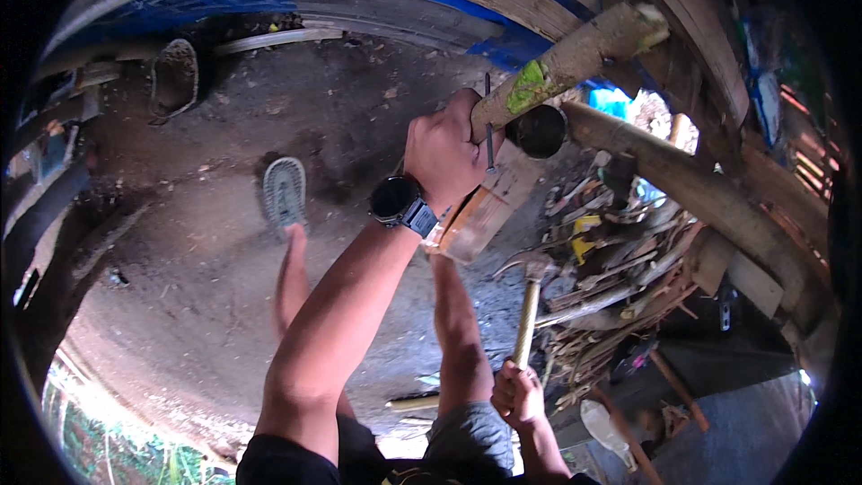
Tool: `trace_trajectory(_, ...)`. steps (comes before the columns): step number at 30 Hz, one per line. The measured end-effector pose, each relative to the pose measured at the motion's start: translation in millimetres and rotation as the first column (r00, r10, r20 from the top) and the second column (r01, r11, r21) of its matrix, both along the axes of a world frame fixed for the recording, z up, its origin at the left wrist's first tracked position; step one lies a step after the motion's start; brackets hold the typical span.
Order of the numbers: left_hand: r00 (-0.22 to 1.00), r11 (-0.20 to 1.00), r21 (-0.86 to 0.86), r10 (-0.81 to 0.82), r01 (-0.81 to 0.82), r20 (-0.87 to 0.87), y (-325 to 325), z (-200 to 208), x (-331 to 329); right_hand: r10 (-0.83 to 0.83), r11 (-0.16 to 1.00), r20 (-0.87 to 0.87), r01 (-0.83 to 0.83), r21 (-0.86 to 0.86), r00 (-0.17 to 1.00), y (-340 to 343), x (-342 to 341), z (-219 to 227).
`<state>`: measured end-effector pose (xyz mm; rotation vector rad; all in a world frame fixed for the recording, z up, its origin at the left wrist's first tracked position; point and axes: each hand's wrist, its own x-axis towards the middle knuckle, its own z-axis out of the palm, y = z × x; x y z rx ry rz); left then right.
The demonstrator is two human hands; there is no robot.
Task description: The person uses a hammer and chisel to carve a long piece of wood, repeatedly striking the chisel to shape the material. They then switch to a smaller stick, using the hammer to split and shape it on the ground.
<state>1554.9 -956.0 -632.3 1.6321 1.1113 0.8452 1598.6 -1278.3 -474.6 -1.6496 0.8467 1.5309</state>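
Note:
My left hand (446, 151), with a dark watch on the wrist, is closed around the near end of a short, thick branch (584, 56) that has a green mossy patch. The fingers curl under and are partly hidden. A long nail (490, 145) stands out across the branch's end, right beside the knuckles; whether it is driven in I cannot tell. Low at the right, my right hand (518, 392) is wrapped around the handle of a claw hammer (527, 305), whose metal head points up and away from me. The hammer is apart from the branch and the nail.
Beyond my left hand is a wooden board (489, 216), beside a dark round pipe end (539, 131). Piled sticks (628, 278) lie at the right under a thick pole (664, 157). A loose shoe (174, 78) is on the dirt floor (206, 216) at the far left.

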Motion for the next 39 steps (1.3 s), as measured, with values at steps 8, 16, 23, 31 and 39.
trace_trajectory(8, 0.991, 0.987, -0.099, 0.121, -0.126, -0.048, -15.1, 42.1, -1.1, -0.011, 1.000, -0.122, 0.012, 0.006, 0.992, 18.6, -19.2, -2.5)
trace_trajectory(16, 0.989, 0.995, 0.098, 0.013, -0.028, 0.144, 36.9, -42.4, 33.3, 0.060, 0.998, -0.094, -0.061, -0.013, 0.994, 55.1, -24.4, -5.2)
trace_trajectory(23, 0.961, 0.974, 0.190, -0.163, 0.121, 0.222, 83.3, -69.7, 41.0, 0.039, 0.999, -0.067, -0.038, 0.008, 0.997, 76.2, -13.5, 9.3)
trace_trajectory(31, 0.993, 0.990, -0.116, -0.069, 0.080, 0.093, 45.7, -14.2, 24.7, 0.133, 0.991, 0.071, -0.135, 0.026, 0.989, 93.4, 0.5, 49.3)
trace_trajectory(39, 0.999, 0.999, -0.007, 0.052, -0.052, 0.006, 30.7, 2.9, 10.2, 0.203, 0.959, 0.266, -0.246, 0.143, 0.942, 117.7, 12.8, 124.5)
